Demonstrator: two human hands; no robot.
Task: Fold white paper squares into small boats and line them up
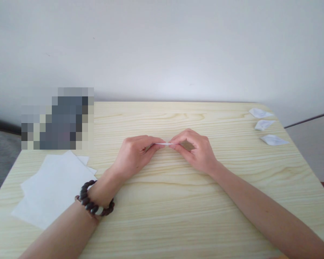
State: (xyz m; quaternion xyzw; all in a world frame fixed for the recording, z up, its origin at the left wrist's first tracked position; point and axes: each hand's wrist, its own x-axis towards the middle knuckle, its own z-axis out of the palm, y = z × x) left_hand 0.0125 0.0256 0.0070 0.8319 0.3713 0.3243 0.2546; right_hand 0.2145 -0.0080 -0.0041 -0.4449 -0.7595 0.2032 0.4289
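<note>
Between my two hands, over the middle of the table, is a small piece of folded white paper [166, 144], seen nearly edge-on as a thin strip. My left hand [136, 153], with a dark beaded bracelet at the wrist, pinches its left end between thumb and fingers. The other end is pinched the same way by my right hand [196, 149]. My fingertips almost meet and cover most of the paper, so its folded shape is hidden.
Several sheets of white paper [56, 183] lie fanned at the left, partly under my left forearm. A pixelated dark object [63, 122] stands behind them. Three small folded white paper pieces [264, 125] sit in a column near the right edge of the wooden table [167, 216]. A pale wall [162, 50] rises behind.
</note>
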